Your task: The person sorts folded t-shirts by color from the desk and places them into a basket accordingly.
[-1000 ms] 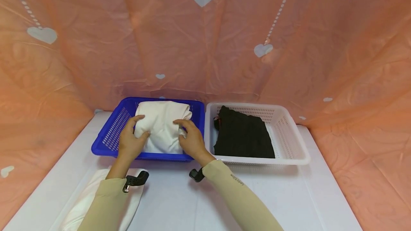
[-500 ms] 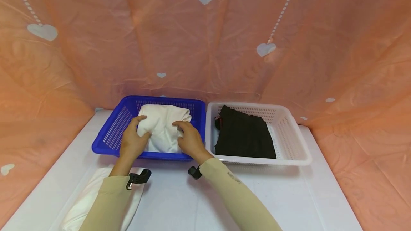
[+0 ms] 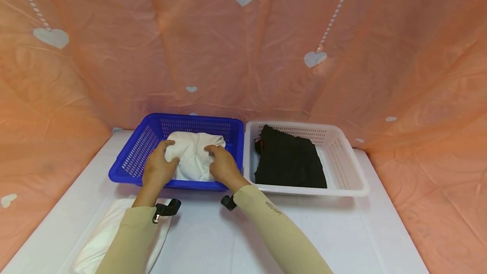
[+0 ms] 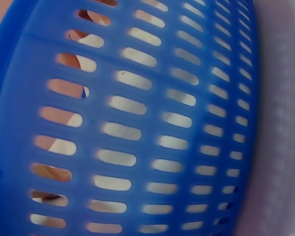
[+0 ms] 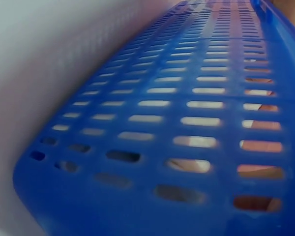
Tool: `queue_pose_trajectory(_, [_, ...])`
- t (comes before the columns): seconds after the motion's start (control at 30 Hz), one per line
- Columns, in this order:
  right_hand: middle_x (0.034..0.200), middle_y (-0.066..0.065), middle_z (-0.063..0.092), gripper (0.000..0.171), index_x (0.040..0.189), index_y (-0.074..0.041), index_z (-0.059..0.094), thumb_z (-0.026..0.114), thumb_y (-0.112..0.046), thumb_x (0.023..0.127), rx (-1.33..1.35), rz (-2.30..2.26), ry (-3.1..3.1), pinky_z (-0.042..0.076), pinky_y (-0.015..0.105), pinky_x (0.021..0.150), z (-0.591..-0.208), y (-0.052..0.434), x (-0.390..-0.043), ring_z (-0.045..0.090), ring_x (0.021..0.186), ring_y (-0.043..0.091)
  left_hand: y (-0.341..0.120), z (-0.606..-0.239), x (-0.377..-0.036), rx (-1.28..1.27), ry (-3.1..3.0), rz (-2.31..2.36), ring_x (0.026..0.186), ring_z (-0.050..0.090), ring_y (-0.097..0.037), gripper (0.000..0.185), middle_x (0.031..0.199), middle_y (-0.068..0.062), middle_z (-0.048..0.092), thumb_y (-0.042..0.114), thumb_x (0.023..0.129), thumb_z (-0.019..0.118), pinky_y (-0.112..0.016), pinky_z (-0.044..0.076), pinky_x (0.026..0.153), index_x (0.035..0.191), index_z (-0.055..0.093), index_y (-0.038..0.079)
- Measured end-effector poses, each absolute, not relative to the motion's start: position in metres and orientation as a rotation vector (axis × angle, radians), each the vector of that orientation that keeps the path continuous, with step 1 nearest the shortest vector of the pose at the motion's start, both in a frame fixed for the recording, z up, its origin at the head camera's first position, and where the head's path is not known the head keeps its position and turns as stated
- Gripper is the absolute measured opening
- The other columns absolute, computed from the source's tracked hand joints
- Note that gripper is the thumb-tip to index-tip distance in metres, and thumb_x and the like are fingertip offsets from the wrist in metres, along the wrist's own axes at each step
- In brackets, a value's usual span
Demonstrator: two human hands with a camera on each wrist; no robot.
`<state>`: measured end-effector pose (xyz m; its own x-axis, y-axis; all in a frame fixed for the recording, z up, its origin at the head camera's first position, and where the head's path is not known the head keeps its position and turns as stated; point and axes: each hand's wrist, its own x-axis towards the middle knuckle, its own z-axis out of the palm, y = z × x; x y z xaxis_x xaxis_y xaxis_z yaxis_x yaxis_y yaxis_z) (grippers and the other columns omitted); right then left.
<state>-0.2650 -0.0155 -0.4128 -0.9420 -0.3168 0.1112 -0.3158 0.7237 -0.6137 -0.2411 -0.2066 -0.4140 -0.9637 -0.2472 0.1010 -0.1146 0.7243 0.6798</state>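
Inside the blue plastic basket (image 3: 125, 172) is a folded white cloth (image 3: 192, 155), lying low with its front part near the front wall. My left hand (image 3: 157, 166) holds its left side between thumb and fingers. On the opposite side my right hand (image 3: 225, 166) grips the cloth's right edge, thumb and forefinger bent over it. Both wrist views are filled by the slotted wall of the blue basket (image 4: 152, 93), with bits of white cloth (image 5: 201, 141) and fingers showing through the slots. Some fingertips are hidden by the folds.
A white slotted basket (image 3: 348, 160) stands directly right of the blue one, holding a folded black garment (image 3: 291, 160). Another folded white cloth (image 3: 100, 238) lies on the white table (image 3: 213, 240) under my left forearm. An orange heart-patterned sheet (image 3: 213, 54) hangs behind.
The white cloth has sunk lower into the blue basket, its far edge dropping toward me. Both hands have stayed on its sides and shifted slightly. The baskets stand where they were.
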Motion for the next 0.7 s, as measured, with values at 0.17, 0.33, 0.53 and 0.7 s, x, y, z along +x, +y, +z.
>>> queue_pose_trajectory(0.17, [0.124,0.008,0.063,0.060,0.129,-0.017,0.059,0.053,0.012,0.076,-0.480,-1.149,2.824,0.038,0.020,0.051,-0.416,-0.019,-0.270,0.055,0.088,0.017,-0.210,-0.414,-0.242,0.259,-2.765,-1.053,0.113,0.054,-0.046,0.052,0.138,-0.026,0.050,0.016,0.089,0.060,-0.055,0.044,0.086,0.139,0.046,0.016])
queue_pose_trajectory(0.33, [0.124,0.010,0.063,0.061,0.128,-0.015,0.060,0.051,0.014,0.075,-0.430,-1.206,2.765,0.032,0.020,0.045,-0.421,-0.021,-0.275,0.052,0.085,0.018,-0.212,-0.414,-0.244,0.266,-2.845,-1.069,0.118,0.050,-0.047,0.053,0.140,-0.028,0.046,0.015,0.090,0.057,-0.057,0.042,0.092,0.141,0.042,0.013])
queue_pose_trajectory(0.53, [0.125,0.009,0.063,0.062,0.128,-0.016,0.059,0.052,0.015,0.076,-0.375,-1.186,2.749,0.031,0.021,0.042,-0.423,-0.025,-0.278,0.052,0.080,0.019,-0.214,-0.411,-0.248,0.257,-2.917,-1.086,0.124,0.046,-0.048,0.053,0.144,-0.028,0.042,0.014,0.091,0.056,-0.058,0.039,0.098,0.141,0.041,0.010])
queue_pose_trajectory(0.7, [0.127,0.009,0.063,0.060,0.129,-0.015,0.059,0.053,0.014,0.077,-0.356,-1.128,2.751,0.033,0.022,0.045,-0.422,-0.025,-0.278,0.052,0.082,0.019,-0.215,-0.410,-0.251,0.277,-3.024,-1.068,0.126,0.043,-0.047,0.054,0.145,-0.028,0.041,0.016,0.090,0.056,-0.059,0.038,0.099,0.142,0.042,0.011])
